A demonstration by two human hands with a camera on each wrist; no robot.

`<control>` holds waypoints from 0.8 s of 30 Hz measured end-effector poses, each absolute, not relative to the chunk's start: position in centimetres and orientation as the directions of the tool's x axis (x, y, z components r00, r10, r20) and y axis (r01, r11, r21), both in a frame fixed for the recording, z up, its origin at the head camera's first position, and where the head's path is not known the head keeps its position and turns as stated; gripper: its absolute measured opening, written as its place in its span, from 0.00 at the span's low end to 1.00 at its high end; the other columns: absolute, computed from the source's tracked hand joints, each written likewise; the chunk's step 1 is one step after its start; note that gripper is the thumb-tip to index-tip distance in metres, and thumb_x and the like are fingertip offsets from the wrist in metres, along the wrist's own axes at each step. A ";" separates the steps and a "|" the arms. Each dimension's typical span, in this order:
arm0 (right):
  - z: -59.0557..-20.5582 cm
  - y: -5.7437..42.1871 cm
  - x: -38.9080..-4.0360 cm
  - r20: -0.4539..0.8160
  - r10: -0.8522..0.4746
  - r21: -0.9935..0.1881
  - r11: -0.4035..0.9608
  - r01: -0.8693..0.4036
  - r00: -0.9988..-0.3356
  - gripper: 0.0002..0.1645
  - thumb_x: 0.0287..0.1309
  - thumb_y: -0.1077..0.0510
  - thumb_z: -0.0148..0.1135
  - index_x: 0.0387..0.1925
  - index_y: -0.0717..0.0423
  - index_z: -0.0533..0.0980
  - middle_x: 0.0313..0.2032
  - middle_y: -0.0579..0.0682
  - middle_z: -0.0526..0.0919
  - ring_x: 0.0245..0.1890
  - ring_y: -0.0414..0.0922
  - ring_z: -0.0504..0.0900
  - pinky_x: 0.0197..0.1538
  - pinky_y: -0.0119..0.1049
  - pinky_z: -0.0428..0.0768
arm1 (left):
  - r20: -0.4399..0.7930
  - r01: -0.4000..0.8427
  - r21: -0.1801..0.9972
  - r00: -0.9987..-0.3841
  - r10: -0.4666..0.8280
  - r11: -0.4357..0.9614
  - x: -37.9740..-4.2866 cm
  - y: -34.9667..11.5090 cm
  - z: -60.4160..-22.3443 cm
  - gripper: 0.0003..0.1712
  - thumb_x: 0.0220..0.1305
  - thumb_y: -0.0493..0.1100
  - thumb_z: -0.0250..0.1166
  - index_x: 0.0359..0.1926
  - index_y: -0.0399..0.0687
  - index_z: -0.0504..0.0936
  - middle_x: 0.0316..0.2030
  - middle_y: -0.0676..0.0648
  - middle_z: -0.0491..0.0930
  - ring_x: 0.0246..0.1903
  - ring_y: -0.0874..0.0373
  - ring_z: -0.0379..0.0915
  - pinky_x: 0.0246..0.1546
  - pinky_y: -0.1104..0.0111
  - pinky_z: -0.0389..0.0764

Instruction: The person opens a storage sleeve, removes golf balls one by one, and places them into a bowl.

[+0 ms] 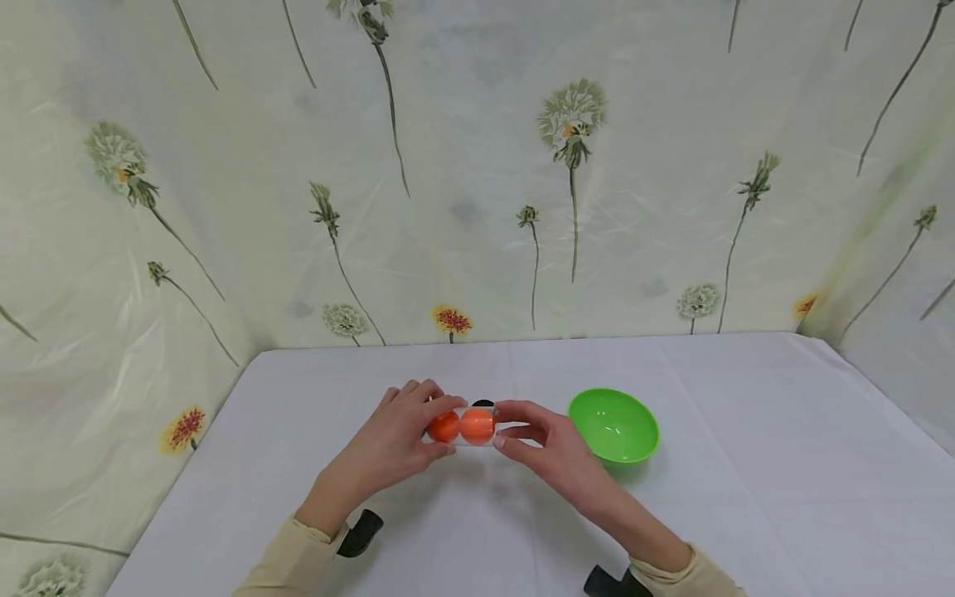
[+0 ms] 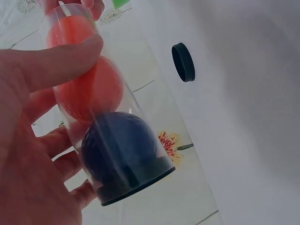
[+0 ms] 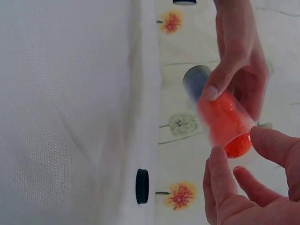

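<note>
Head view: left hand (image 1: 403, 431) grips tube (image 1: 476, 426); right hand (image 1: 554, 449) at its end, grip unclear.

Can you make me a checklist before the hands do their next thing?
1. Left hand holding the clear tube: ok.
2. Two orange balls and a dark blue ball inside: ok.
3. Tube end by the right hand uncovered: ok.
4. Loose cap on the table, off the tube: ok.
5. Green bowl under the open end: not ok, it stands off to the side.
6. Right hand gripping the tube firmly: cannot tell.
</note>
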State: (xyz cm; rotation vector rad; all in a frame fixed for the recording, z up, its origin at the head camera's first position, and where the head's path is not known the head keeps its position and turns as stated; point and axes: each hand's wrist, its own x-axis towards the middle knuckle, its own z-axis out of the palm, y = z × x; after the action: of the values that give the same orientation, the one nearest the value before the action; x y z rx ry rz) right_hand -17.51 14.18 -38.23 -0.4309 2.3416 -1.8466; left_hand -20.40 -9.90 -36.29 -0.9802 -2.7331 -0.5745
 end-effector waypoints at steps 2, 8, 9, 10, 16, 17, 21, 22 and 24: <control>-38.2 14.1 -17.5 0.071 -0.294 -0.970 0.201 -0.134 -0.953 0.27 0.62 0.53 0.67 0.61 0.52 0.74 0.56 0.50 0.79 0.53 0.50 0.80 0.52 0.41 0.79 | 0.303 0.648 0.280 -0.760 0.575 0.709 -20.4 -9.9 -36.2 0.27 0.53 0.44 0.76 0.56 0.59 0.81 0.41 0.58 0.72 0.43 0.61 0.65 0.46 0.61 0.67; -38.4 13.9 -17.4 0.042 -0.274 -0.981 0.173 -0.092 -0.961 0.28 0.61 0.52 0.68 0.61 0.51 0.74 0.56 0.50 0.78 0.54 0.51 0.79 0.52 0.42 0.79 | 0.325 0.667 0.238 -0.740 0.589 0.706 -20.2 -10.0 -36.0 0.28 0.52 0.44 0.77 0.56 0.58 0.81 0.41 0.56 0.71 0.44 0.60 0.65 0.48 0.60 0.67; -38.4 13.9 -17.4 0.035 -0.271 -0.982 0.172 -0.084 -0.962 0.28 0.61 0.52 0.68 0.62 0.51 0.74 0.56 0.50 0.78 0.54 0.51 0.79 0.52 0.42 0.79 | 0.328 0.668 0.231 -0.738 0.590 0.707 -20.2 -10.0 -36.0 0.28 0.52 0.44 0.77 0.56 0.58 0.81 0.41 0.56 0.71 0.44 0.60 0.65 0.48 0.60 0.67; -38.4 13.8 -17.4 0.029 -0.267 -0.983 0.169 -0.076 -0.963 0.28 0.61 0.52 0.68 0.62 0.51 0.74 0.56 0.50 0.78 0.55 0.50 0.79 0.52 0.43 0.79 | 0.331 0.671 0.223 -0.734 0.592 0.707 -20.2 -10.0 -36.0 0.28 0.52 0.44 0.77 0.56 0.58 0.81 0.41 0.55 0.71 0.44 0.60 0.65 0.49 0.59 0.67; -38.5 13.7 -17.3 0.008 -0.252 -0.988 0.149 -0.047 -0.968 0.28 0.60 0.52 0.69 0.62 0.50 0.74 0.56 0.50 0.78 0.55 0.50 0.79 0.53 0.43 0.79 | 0.346 0.681 0.189 -0.720 0.601 0.707 -20.1 -10.0 -35.8 0.29 0.52 0.44 0.77 0.56 0.57 0.81 0.42 0.54 0.71 0.45 0.58 0.65 0.50 0.58 0.66; -38.5 13.7 -17.3 0.003 -0.250 -0.989 0.145 -0.041 -0.968 0.29 0.60 0.52 0.69 0.62 0.50 0.74 0.56 0.50 0.78 0.55 0.50 0.79 0.53 0.43 0.79 | 0.346 0.681 0.185 -0.720 0.602 0.708 -20.1 -10.0 -35.8 0.29 0.52 0.44 0.77 0.56 0.57 0.81 0.42 0.54 0.71 0.45 0.58 0.65 0.50 0.58 0.66; -38.6 13.6 -17.2 -0.011 -0.242 -0.992 0.124 -0.019 -0.970 0.29 0.60 0.52 0.69 0.62 0.51 0.74 0.57 0.50 0.78 0.55 0.49 0.78 0.54 0.42 0.78 | 0.350 0.683 0.165 -0.715 0.605 0.712 -20.1 -9.9 -35.7 0.28 0.52 0.44 0.77 0.56 0.57 0.81 0.43 0.53 0.71 0.46 0.57 0.65 0.51 0.57 0.66; -38.6 13.6 -17.2 -0.014 -0.240 -0.993 0.118 -0.015 -0.971 0.29 0.60 0.52 0.69 0.62 0.51 0.73 0.57 0.50 0.78 0.56 0.49 0.78 0.54 0.42 0.78 | 0.350 0.682 0.159 -0.715 0.605 0.714 -20.1 -9.9 -35.7 0.28 0.52 0.44 0.77 0.56 0.57 0.81 0.43 0.53 0.71 0.46 0.57 0.65 0.51 0.57 0.66; -38.7 13.5 -17.1 -0.017 -0.236 -0.994 0.107 -0.009 -0.972 0.30 0.60 0.52 0.69 0.62 0.51 0.73 0.57 0.51 0.78 0.56 0.49 0.78 0.55 0.42 0.78 | 0.353 0.683 0.151 -0.713 0.606 0.715 -20.1 -9.9 -35.7 0.28 0.52 0.43 0.77 0.56 0.57 0.81 0.43 0.53 0.71 0.46 0.57 0.65 0.52 0.57 0.67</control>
State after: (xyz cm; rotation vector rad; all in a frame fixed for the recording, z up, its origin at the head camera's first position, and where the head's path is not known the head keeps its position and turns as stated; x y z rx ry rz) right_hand -17.13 13.50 -38.68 -0.2468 2.2027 -1.9771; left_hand -20.05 -9.88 -35.67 -1.0163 -2.6436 -0.3941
